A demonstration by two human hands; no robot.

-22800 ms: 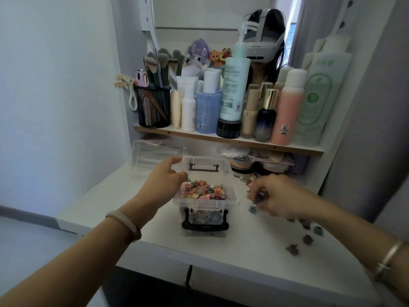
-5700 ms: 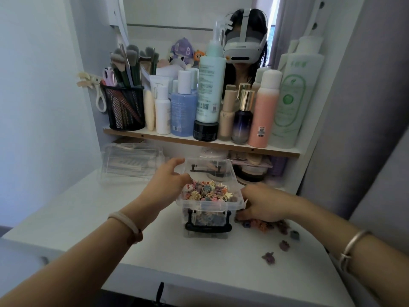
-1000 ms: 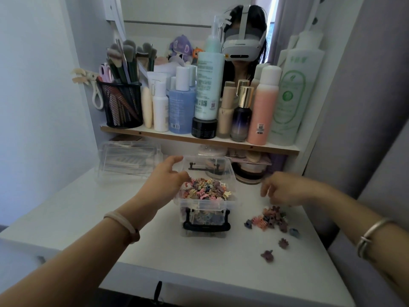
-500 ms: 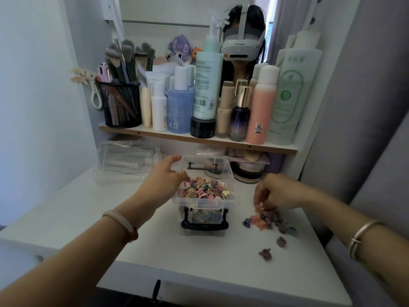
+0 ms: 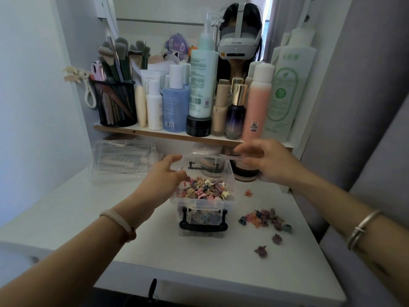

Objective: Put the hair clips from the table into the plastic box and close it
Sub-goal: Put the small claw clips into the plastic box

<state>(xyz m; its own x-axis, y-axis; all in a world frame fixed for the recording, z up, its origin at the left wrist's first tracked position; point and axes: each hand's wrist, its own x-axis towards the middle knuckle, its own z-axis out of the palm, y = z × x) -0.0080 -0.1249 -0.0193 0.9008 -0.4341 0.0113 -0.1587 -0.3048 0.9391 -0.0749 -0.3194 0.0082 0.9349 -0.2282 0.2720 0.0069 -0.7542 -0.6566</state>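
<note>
The clear plastic box [image 5: 202, 204] with a black front latch stands mid-table, heaped with small colourful hair clips [image 5: 204, 190]. Its lid [image 5: 207, 166] is tipped open at the back. My left hand [image 5: 163, 177] grips the box's left rim, thumb by the lid's corner. My right hand [image 5: 265, 162] hovers off the table just right of the lid, fingers loosely curled, nothing visible in it. A pile of loose hair clips [image 5: 263, 219] lies right of the box. Single clips lie nearer me [image 5: 276, 239] [image 5: 261, 251], and an orange clip [image 5: 247, 192] lies behind the pile.
A wooden shelf [image 5: 155, 132] crowded with bottles and a black mesh brush holder [image 5: 116, 104] overhangs the table's back. A clear organiser tray [image 5: 124, 160] sits at the back left, and jars [image 5: 243, 171] stand under the shelf behind the box. The white table's edge [image 5: 221, 286] is close.
My right hand has lifted off the clip pile on the table and moved up and back, to beside the lid. My left hand still holds the box.
</note>
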